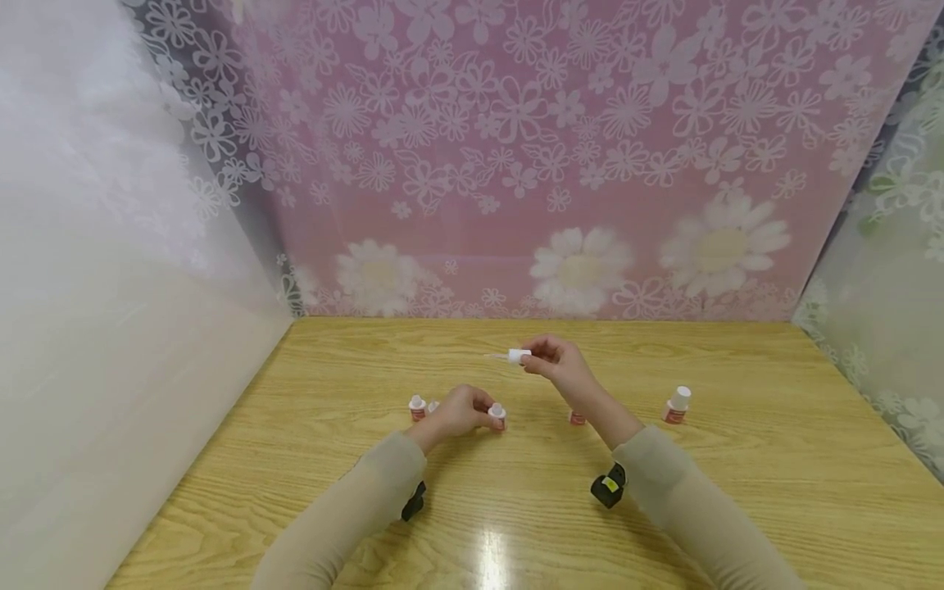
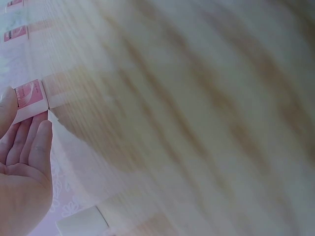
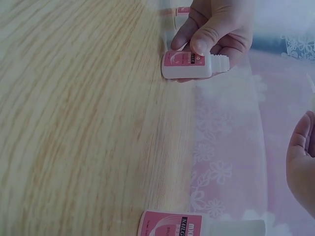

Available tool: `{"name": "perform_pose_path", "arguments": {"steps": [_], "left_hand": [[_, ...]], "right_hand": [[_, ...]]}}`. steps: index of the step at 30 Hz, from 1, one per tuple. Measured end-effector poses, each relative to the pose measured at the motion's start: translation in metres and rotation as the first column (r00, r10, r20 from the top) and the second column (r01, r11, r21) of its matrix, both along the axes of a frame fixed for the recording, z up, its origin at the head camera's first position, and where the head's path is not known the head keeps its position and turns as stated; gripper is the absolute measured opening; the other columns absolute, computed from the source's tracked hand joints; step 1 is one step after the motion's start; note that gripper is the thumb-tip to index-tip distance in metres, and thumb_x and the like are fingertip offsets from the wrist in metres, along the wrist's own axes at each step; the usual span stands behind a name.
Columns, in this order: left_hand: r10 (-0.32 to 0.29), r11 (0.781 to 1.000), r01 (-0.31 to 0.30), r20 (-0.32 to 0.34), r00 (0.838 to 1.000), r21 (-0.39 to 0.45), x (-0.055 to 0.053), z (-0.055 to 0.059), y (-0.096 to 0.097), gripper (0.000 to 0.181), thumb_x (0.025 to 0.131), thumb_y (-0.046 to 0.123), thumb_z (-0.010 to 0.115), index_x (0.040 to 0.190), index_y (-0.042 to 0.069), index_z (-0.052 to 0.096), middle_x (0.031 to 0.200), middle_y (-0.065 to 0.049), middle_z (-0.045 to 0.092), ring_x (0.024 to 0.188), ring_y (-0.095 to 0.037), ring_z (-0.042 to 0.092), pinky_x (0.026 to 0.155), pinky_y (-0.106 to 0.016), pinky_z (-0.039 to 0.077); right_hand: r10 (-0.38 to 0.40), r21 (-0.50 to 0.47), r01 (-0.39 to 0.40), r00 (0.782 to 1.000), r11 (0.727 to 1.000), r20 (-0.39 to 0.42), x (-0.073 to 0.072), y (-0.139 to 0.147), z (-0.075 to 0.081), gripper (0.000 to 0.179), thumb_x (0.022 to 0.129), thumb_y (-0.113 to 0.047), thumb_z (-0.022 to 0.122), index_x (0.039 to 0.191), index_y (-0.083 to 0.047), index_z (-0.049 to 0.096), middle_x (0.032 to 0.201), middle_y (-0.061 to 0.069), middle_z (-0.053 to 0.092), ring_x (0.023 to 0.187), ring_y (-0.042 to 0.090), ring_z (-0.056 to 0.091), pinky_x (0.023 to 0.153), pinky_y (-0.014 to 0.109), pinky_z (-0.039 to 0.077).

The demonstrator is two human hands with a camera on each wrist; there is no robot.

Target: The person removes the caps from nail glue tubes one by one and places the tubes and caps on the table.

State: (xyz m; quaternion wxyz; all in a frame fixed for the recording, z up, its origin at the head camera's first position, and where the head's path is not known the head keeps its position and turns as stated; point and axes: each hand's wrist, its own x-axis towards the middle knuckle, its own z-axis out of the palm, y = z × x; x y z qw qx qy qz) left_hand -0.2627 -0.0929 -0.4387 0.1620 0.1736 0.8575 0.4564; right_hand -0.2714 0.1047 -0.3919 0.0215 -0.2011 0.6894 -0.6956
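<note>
My left hand (image 1: 463, 410) grips a small white nail glue bottle (image 1: 497, 416) with a pink label. The bottle is upright on the wooden table, and its white neck is uncapped. Thumb and fingers hold this bottle (image 3: 184, 65) by its sides in the right wrist view. Up and to the right of it, my right hand (image 1: 559, 367) pinches a white brush cap (image 1: 519, 356) sideways in the air. The cap's thin brush (image 1: 496, 356) points left. In the right wrist view, my right hand (image 3: 301, 162) is cut off by the edge.
Left of my left hand stands an uncapped bottle (image 1: 417, 409), with another (image 1: 433, 406) partly hidden by the hand. My right forearm partly covers a bottle (image 1: 578, 418). Farther right is a capped bottle (image 1: 676, 406). A floral pink sheet (image 1: 457, 205) rises behind the table.
</note>
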Motion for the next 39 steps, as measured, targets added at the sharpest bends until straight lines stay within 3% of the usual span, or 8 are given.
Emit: {"name": "perform_pose_path", "arguments": {"steps": [8, 14, 24, 33, 39], "left_hand": [[0.0, 1.0, 0.0, -0.002, 1.0, -0.005, 0.0008, 0.0026, -0.0005, 0.013, 0.076, 0.014, 0.07, 0.083, 0.004, 0.067, 0.075, 0.0, 0.065, 0.066, -0.007, 0.052, 0.058, -0.022, 0.042], [0.008, 1.0, -0.008, 0.017, 1.0, 0.006, 0.0003, 0.0015, 0.0002, 0.012, 0.076, 0.013, 0.07, 0.084, 0.004, 0.067, 0.076, 0.0, 0.066, 0.069, -0.008, 0.055, 0.061, -0.023, 0.043], [0.011, 1.0, -0.011, 0.023, 1.0, 0.008, 0.0004, 0.0005, 0.0006, 0.012, 0.076, 0.013, 0.07, 0.084, 0.004, 0.067, 0.075, 0.0, 0.066, 0.069, -0.007, 0.055, 0.061, -0.022, 0.043], [0.006, 1.0, -0.006, 0.013, 1.0, 0.009, 0.0, 0.0006, 0.0, 0.012, 0.075, 0.013, 0.07, 0.083, 0.004, 0.067, 0.075, 0.0, 0.066, 0.067, -0.007, 0.053, 0.06, -0.022, 0.042], [0.005, 1.0, -0.005, -0.004, 1.0, -0.012, 0.0011, 0.0018, -0.0002, 0.012, 0.076, 0.014, 0.07, 0.083, 0.005, 0.067, 0.075, 0.001, 0.066, 0.067, -0.007, 0.053, 0.061, -0.022, 0.042]], "right_hand": [[-0.007, -0.024, 0.008, 0.999, 1.0, 0.04, 0.0014, -0.0014, 0.0003, 0.016, 0.081, -0.004, 0.063, 0.087, 0.003, 0.051, 0.087, 0.007, 0.057, 0.077, 0.015, 0.057, 0.072, 0.028, 0.047], [-0.023, -0.012, 0.024, 0.998, 1.0, 0.057, 0.0022, -0.0013, -0.0002, 0.017, 0.081, -0.004, 0.063, 0.077, 0.0, 0.047, 0.101, 0.012, 0.055, 0.083, 0.016, 0.057, 0.074, 0.027, 0.047], [-0.061, 0.02, 0.059, 0.992, 0.998, 0.107, 0.0026, -0.0022, -0.0025, 0.016, 0.082, -0.008, 0.063, 0.075, -0.001, 0.05, 0.104, 0.015, 0.056, 0.09, 0.018, 0.056, 0.08, 0.034, 0.045], [-0.039, -0.024, 0.041, 0.994, 0.999, 0.107, 0.0031, -0.0035, -0.0036, 0.019, 0.085, -0.005, 0.059, 0.097, 0.005, 0.048, 0.098, 0.012, 0.056, 0.09, 0.016, 0.056, 0.083, 0.035, 0.043], [-0.005, -0.042, 0.009, 0.997, 0.999, 0.074, 0.0003, -0.004, -0.0069, 0.035, 0.087, -0.003, 0.056, 0.118, 0.008, 0.045, 0.108, 0.025, 0.052, 0.093, 0.016, 0.055, 0.081, 0.029, 0.044]]}}
